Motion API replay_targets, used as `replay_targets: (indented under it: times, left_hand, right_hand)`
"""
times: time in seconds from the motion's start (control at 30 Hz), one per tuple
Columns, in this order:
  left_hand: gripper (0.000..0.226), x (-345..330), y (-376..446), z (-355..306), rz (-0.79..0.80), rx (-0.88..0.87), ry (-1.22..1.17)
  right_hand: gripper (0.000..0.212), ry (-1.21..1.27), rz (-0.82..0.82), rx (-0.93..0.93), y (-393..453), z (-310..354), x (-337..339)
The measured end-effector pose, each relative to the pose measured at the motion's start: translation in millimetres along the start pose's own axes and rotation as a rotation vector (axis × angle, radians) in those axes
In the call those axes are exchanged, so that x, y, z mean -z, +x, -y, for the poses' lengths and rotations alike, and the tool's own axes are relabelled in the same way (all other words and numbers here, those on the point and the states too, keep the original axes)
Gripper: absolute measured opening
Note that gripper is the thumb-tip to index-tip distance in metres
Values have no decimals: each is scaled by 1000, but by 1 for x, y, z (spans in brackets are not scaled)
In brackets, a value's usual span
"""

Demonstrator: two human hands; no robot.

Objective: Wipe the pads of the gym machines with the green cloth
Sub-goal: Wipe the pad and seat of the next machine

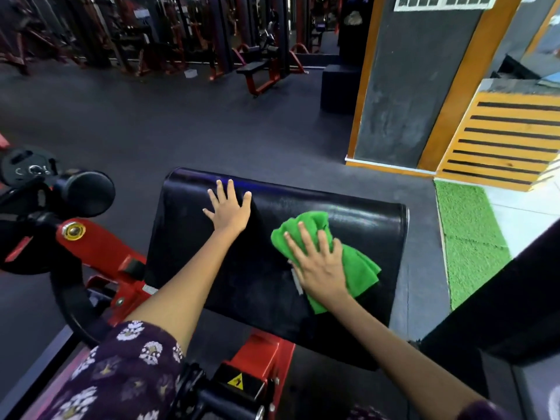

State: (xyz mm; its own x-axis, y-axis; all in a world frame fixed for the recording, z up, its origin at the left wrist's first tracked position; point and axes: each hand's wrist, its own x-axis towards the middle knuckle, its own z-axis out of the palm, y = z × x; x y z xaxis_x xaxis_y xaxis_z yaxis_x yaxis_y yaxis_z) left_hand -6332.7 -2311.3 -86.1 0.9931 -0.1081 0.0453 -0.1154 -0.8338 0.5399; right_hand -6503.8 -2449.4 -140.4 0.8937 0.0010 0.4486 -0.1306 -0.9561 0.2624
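Note:
A wide black pad (363, 219) of a red-framed gym machine fills the middle of the view. The green cloth (360, 265), crumpled, lies on the pad's right half. My right hand (318, 262) presses flat on the cloth with its fingers spread and straight. My left hand (230, 207) rests flat on the pad's upper left part, fingers spread, holding nothing. A small pale mark shows on the pad beside my right thumb.
The machine's red frame (100, 247) and a black roller (88, 194) with a weight plate (24, 165) stand at the left. A grey and orange pillar (418, 86) rises at the right, with a green turf mat (466, 234) below. A bench (257, 75) and racks stand far back.

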Motion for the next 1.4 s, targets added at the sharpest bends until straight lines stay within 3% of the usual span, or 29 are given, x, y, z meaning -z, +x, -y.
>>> replay_targets:
  times: [0.17, 0.27, 0.33, 0.4, 0.47, 0.6, 0.73, 0.8, 0.93, 1.13, 1.4]
  left_hand:
    - [64, -8, -23, 3, -10, -13, -23]
    - [65, -14, -37, 4, -5, -19, -38]
    - [64, -19, -47, 4, -7, -9, -47]
    - [63, -29, -60, 0, -23, 16, -66]
    - [61, -36, -70, -2, -40, 32, -93]
    - [58, -50, -92, 4, -49, 11, -151]
    - [61, -70, -129, 10, 17, 25, -177]
    - [63, -80, -147, 9, 36, 40, -178]
    - [65, -92, -175, 0, 48, 96, -236]
    - [66, -93, -181, -28, 12, 85, -284]
    - [57, -76, -151, -61, -77, 45, -302]
  right_hand:
    - [71, -70, 1, 451, -33, -27, -4]
    - [68, -36, -37, 242, -25, -65, 6]
    - [61, -10, -7, 6, 0, -72, 18]
    - [62, 54, 68, -97, 17, -63, 27]
    - [67, 63, 118, 3, 16, -43, 25]
    - [66, 35, 180, 389, -43, -16, 11]
    - [63, 25, 207, 655, -106, -36, 2]
    - [65, 45, 178, 619, -110, -57, 2]
    - [70, 51, 87, 357, -75, -98, 20]
    - [59, 100, 121, 29, -17, -120, 50]
    - [53, 155, 205, 223, 42, -111, 47]
